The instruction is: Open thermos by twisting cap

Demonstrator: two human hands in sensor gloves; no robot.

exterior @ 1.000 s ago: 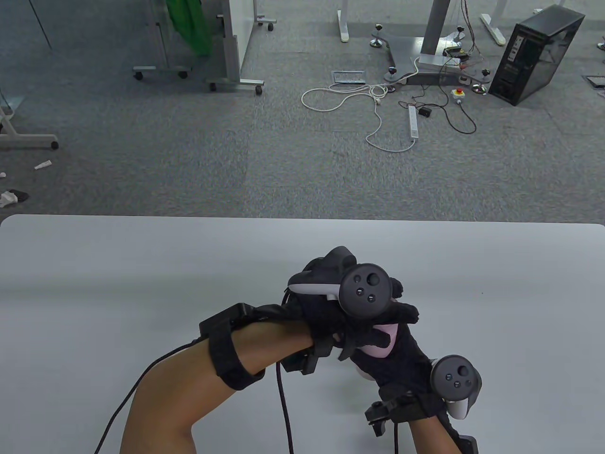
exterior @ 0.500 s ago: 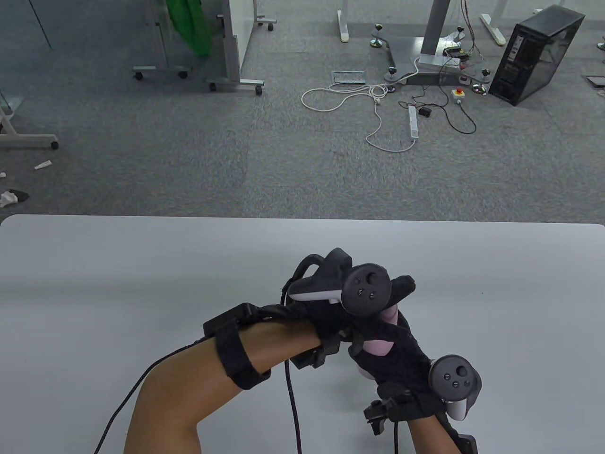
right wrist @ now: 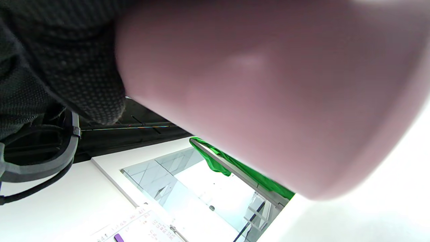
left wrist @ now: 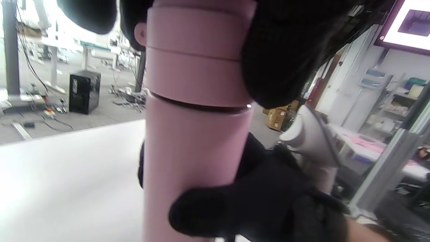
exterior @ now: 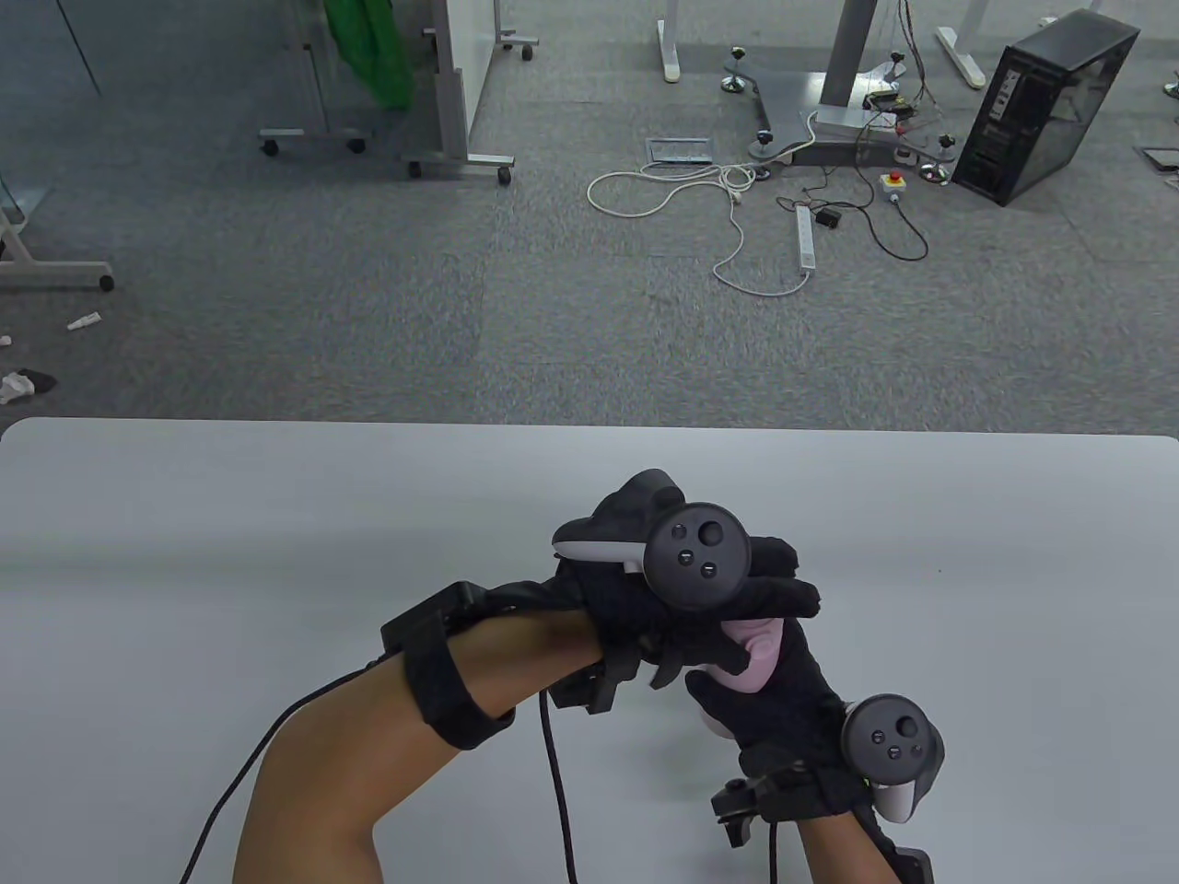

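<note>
A pink thermos [exterior: 757, 652] stands on the white table [exterior: 276, 534], mostly hidden by both hands in the table view. My left hand [exterior: 686, 599] grips its pink cap [left wrist: 198, 53] from above. A dark gap shows between the cap and the body [left wrist: 191, 161] in the left wrist view. My right hand [exterior: 783, 700] grips the body lower down; it also shows in the left wrist view [left wrist: 268, 201]. The right wrist view is filled by the blurred pink body [right wrist: 268, 94] close to the lens.
The table's far edge [exterior: 589, 425] runs across the middle of the table view. Beyond it is grey carpet with white cables [exterior: 718, 203], a power strip [exterior: 806, 238], a black computer tower [exterior: 1045, 106] and desk legs.
My left hand has turned on the cap: its tracker swung left and away, and the fingers, spread half a second ago, are wrapped around the cap again. The right hand has barely moved.
</note>
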